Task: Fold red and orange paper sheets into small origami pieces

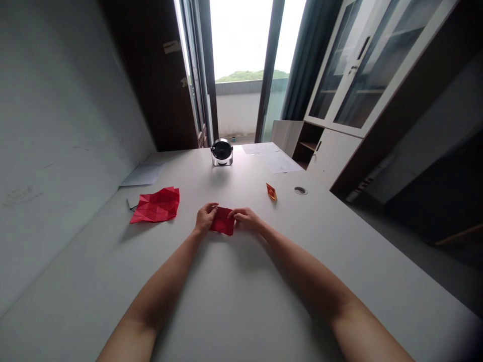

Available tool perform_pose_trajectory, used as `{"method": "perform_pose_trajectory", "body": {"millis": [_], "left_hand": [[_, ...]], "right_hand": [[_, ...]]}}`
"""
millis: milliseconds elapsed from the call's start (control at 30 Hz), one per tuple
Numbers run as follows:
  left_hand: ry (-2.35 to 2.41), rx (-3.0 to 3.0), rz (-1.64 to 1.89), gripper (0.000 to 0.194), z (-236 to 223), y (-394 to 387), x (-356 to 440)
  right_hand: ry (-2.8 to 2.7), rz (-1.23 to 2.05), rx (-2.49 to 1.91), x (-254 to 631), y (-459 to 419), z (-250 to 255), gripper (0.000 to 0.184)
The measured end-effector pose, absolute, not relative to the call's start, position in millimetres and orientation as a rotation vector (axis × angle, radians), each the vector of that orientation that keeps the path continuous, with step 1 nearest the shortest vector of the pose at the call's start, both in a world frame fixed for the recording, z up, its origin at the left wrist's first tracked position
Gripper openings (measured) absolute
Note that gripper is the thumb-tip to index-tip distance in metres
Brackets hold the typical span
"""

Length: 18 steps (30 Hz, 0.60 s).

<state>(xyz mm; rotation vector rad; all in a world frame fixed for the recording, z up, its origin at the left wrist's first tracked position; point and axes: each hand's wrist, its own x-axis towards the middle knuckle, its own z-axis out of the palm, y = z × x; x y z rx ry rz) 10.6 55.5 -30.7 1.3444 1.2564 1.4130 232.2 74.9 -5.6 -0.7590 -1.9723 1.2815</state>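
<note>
A small square of folded red paper (223, 222) is held between both hands just above the white table. My left hand (206, 217) grips its left edge, thumb on top. On the other side my right hand (247, 219) pinches the upper right corner with the fingertips. Off to the left lies a larger creased sheet of red paper (157, 205), crinkled with fold lines. A small orange-and-red folded piece (271, 192) stands on the table to the right, beyond my right hand.
A round black-and-silver device on a stand (222, 152) sits at the table's far side. White papers (281, 162) lie at the back right, and another sheet (142, 174) rests by the left wall. A round cable hole (300, 190) is set near the table's right edge.
</note>
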Motion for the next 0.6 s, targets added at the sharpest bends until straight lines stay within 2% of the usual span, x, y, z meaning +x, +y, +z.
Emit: {"method": "perform_pose_trajectory", "body": {"millis": [200,400,467,600], "left_hand": [[1.522,1.712,1.345,0.037,-23.8,50.9,7.9],[1.628,2.231,0.887,0.024,-15.0,41.6,12.7],[1.648,2.283,0.818,0.027,-13.9,39.7,14.3],[1.678,2.323,0.756,0.044,-12.6,37.8,14.4]], "right_hand": [[-1.968,0.882,-1.066,229.2,82.3,-16.6,0.026],[-2.163,0.344,-1.230,230.6,85.8,-28.9,0.018],[-2.173,0.308,-1.206,231.6,86.4,-30.7,0.022],[-2.194,0.456,-0.965,234.3,90.0,-28.8,0.033]]}}
